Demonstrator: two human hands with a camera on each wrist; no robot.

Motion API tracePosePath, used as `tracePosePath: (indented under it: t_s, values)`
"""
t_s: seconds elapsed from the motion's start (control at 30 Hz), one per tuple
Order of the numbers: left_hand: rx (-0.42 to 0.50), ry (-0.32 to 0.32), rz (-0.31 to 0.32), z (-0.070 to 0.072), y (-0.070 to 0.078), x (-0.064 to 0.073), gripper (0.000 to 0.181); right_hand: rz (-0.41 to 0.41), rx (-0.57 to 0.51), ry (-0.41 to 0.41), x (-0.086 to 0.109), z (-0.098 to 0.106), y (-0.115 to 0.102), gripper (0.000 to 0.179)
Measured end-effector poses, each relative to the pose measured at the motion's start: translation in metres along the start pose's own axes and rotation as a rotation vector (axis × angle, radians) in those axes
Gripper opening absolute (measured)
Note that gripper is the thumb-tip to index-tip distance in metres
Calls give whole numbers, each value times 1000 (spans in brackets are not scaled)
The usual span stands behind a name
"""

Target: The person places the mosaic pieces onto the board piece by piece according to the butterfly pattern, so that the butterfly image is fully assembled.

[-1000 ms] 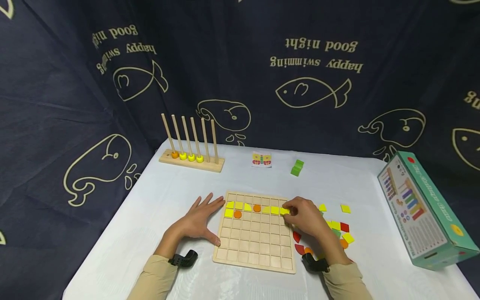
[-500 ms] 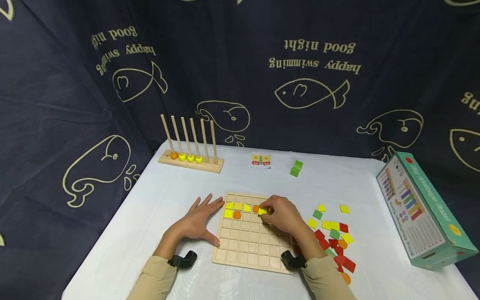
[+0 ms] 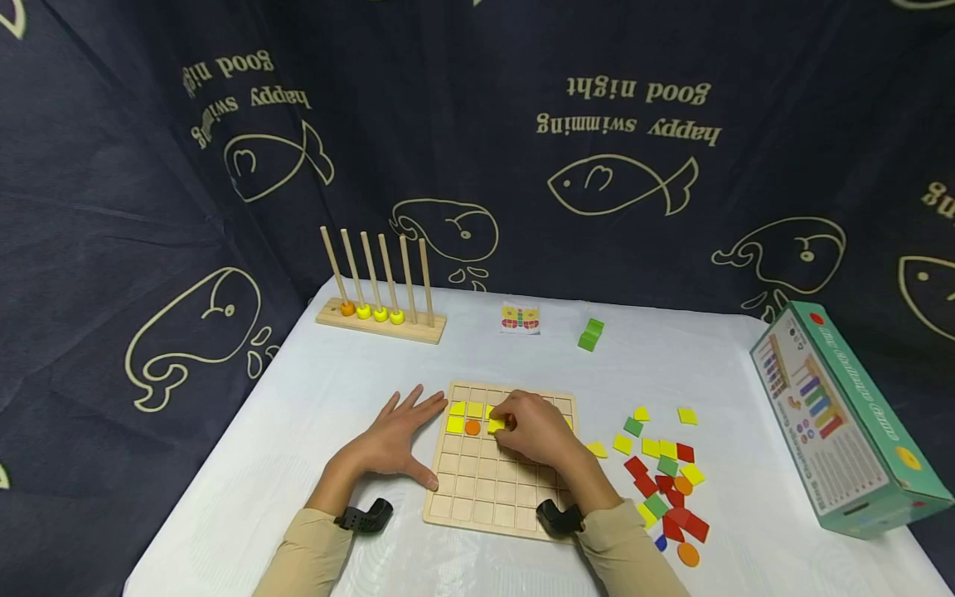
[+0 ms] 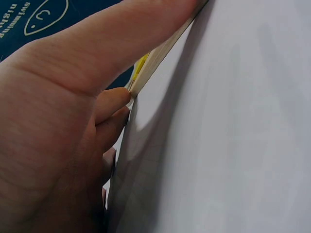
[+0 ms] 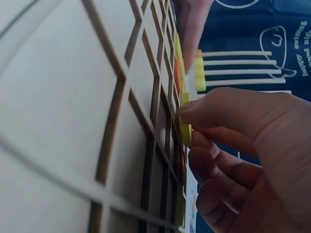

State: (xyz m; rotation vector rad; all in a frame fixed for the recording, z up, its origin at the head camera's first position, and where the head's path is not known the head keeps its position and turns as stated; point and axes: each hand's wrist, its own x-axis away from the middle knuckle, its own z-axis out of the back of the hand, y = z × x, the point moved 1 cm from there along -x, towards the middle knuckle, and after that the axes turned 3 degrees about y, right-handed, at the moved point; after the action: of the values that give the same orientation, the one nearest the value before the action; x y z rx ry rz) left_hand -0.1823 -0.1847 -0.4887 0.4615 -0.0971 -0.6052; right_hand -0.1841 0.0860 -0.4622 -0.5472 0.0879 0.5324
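Observation:
A wooden grid board (image 3: 485, 489) lies on the table, with yellow tiles and an orange disc (image 3: 472, 428) in its upper cells. My right hand (image 3: 537, 427) pinches a yellow square tile (image 3: 496, 426) over the second row, just right of that disc. In the right wrist view, thumb and fingers grip the yellow tile (image 5: 186, 135) at the board's surface; whether it is seated in a cell I cannot tell. The hand hides part of the first tile row. Spread out, my left hand (image 3: 391, 439) touches the board's left edge with thumb and fingertips.
Loose red, green, yellow and orange pieces (image 3: 664, 485) lie scattered right of the board. Behind it stand a peg rack (image 3: 384, 327) with beads, a butterfly picture card (image 3: 520, 319) and a green block (image 3: 591, 334). A game box (image 3: 843, 423) stands far right.
My right hand has moved left across the board, from the right end of the tile row to beside the orange disc, now with a yellow tile pinched. My left hand has stayed put.

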Motion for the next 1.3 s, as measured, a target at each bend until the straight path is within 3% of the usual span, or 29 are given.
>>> tracePosePath:
  t_s: [0.27,0.77,1.3]
  values:
    - [1,-3,-5,1,1,0,131,8,-15,-32,-2,-5,-5,24]
    - [-4,-9,0,0,1,0,131,-16,-20,23,8,8,9,17]
    - [5,-8,3,1,3,0,131,-214,-13,58,45,49,60,23]
